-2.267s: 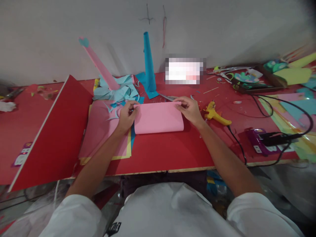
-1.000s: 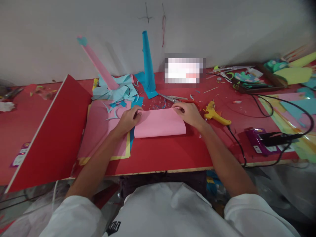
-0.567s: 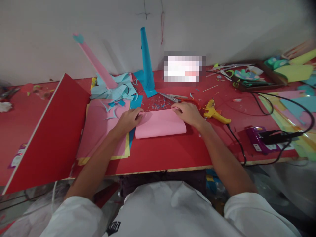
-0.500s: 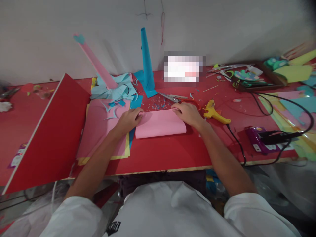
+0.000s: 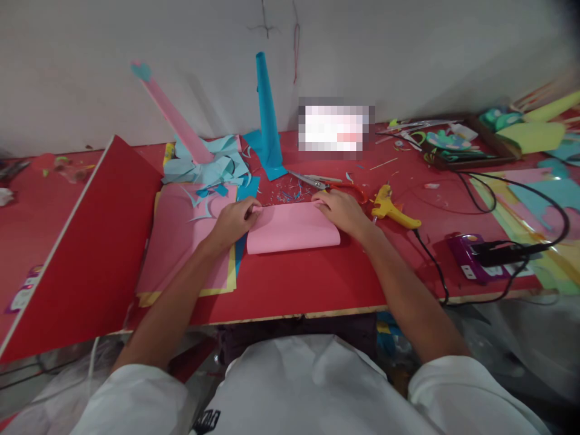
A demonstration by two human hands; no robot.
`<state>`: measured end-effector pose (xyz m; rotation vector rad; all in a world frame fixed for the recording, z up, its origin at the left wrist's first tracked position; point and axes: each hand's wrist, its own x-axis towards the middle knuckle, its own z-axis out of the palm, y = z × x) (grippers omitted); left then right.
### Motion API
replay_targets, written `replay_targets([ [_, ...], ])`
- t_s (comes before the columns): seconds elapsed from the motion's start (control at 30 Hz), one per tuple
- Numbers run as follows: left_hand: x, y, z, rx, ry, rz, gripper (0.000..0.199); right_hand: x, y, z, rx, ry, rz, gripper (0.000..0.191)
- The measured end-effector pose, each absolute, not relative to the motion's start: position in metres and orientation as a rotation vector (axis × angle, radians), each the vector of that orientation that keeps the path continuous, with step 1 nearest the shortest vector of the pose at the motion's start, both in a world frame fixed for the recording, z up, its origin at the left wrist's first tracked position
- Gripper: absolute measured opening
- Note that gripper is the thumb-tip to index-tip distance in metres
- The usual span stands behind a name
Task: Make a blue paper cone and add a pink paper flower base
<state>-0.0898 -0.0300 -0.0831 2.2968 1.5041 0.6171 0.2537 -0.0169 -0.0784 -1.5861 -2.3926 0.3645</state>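
Observation:
A pink paper sheet (image 5: 293, 228), curled over along its near edge, lies on the red table in front of me. My left hand (image 5: 240, 219) pinches its far left corner, and my right hand (image 5: 338, 208) grips the far right corner. Orange-handled scissors (image 5: 317, 182) rest just beyond my right hand, partly hidden by it. To the right of that hand is a yellow glue gun (image 5: 393, 208). Pink and yellow sheets (image 5: 181, 241) are stacked under and beside my left forearm.
A blue paper cone (image 5: 269, 121) stands at the back, with a leaning pink one (image 5: 176, 118) among blue scraps (image 5: 212, 166). A red board (image 5: 90, 254) slants up at left. A purple power strip (image 5: 475, 260) with black cables and a brown tray (image 5: 502, 151) are at right.
The whole view has shifted slightly. Both hands keep their hold on the pink sheet, which looks nearly the same.

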Motion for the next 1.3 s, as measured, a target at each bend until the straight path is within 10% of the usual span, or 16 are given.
replay_targets([
  [0.93, -0.091, 0.004, -0.063, 2.674, 0.858, 0.251, 0.048, 0.244, -0.023, -0.076, -1.881, -2.456, 0.213, 0.026],
  [1.3, -0.015, -0.03, -0.004, 2.743, 1.251, -0.377, 0.012, 0.241, -0.026, -0.074, -1.895, -2.423, 0.234, 0.027],
])
